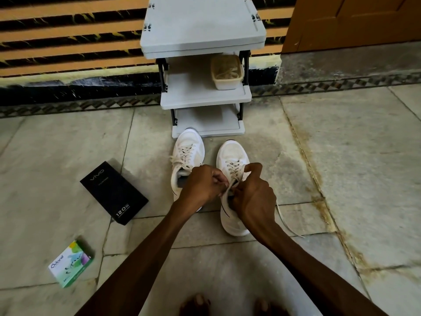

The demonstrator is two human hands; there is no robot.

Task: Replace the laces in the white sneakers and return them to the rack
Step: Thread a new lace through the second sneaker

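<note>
Left grip (205, 184) and right grip (253, 193) are both pinching the lace (232, 179) on the right sneaker (232, 153), just in front of the rack (205, 96).

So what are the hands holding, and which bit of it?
The left hand and right hand both pinch the off-white lace of the right-hand white sneaker, up near its top eyelets.

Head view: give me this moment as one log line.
site: near sneaker | left hand: pinches lace | right hand: pinches lace | far sneaker: laced, by rack | tub: middle shelf
</note>
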